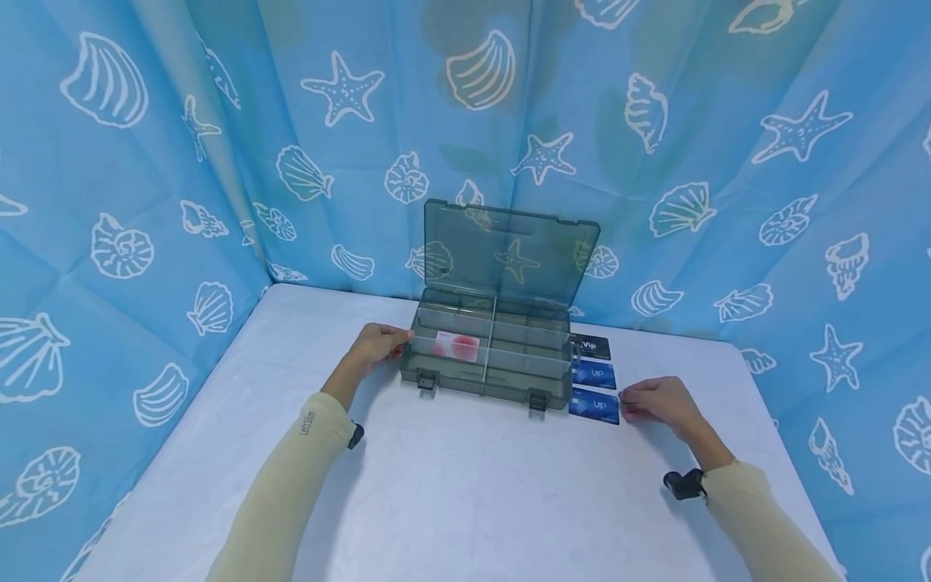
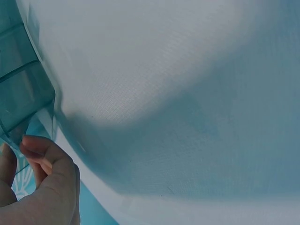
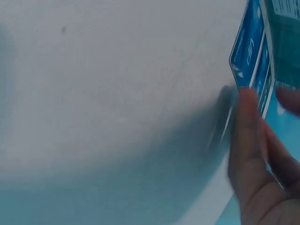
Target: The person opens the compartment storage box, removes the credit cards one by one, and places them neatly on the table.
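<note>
A grey see-through plastic divider box (image 1: 525, 358) stands on the table with its lid (image 1: 509, 250) raised. In one of its compartments lies a red-and-white card (image 1: 457, 346). My left hand (image 1: 380, 343) grips the box's left wall; in the left wrist view, thumb and forefinger (image 2: 40, 147) meet at its corner. Beside the box's right wall lie a blue VIP card (image 1: 594, 406), a second blue VIP card (image 1: 594, 374) and a black Vip card (image 1: 592, 347). My right hand (image 1: 662, 402) is at the nearest card's right edge, thumb and forefinger apart in the right wrist view.
A white cloth covers the table (image 1: 480, 493). Blue curtains (image 1: 349, 162) with white shells and starfish hang behind and at both sides, close behind the raised lid. Two latches (image 1: 538, 402) hang at the box's front.
</note>
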Demonstrator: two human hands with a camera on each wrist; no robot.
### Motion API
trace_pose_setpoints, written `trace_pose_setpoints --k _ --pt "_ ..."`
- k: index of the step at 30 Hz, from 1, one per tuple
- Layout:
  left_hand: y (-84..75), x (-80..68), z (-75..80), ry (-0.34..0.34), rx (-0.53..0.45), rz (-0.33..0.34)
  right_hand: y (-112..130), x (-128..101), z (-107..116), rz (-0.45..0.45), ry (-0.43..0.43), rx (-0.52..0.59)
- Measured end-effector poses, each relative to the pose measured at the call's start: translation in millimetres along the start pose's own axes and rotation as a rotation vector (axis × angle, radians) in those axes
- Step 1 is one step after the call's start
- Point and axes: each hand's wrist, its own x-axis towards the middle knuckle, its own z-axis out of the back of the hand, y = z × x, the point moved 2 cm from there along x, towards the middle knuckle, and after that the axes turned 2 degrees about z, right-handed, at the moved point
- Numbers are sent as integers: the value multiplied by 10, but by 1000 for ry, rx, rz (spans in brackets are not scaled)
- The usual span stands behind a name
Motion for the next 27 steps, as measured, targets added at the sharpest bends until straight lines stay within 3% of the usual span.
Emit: trace_pose_setpoints --k 5,9,27 --pt "12 8 -5 8 4 -10 70 4 -117 72 68 -209" --pt "10 10 5 18 -6 -23 98 7 -169 120 53 -308" --pt "7 10 4 3 5 -6 105 -24 -133 155 49 -337"
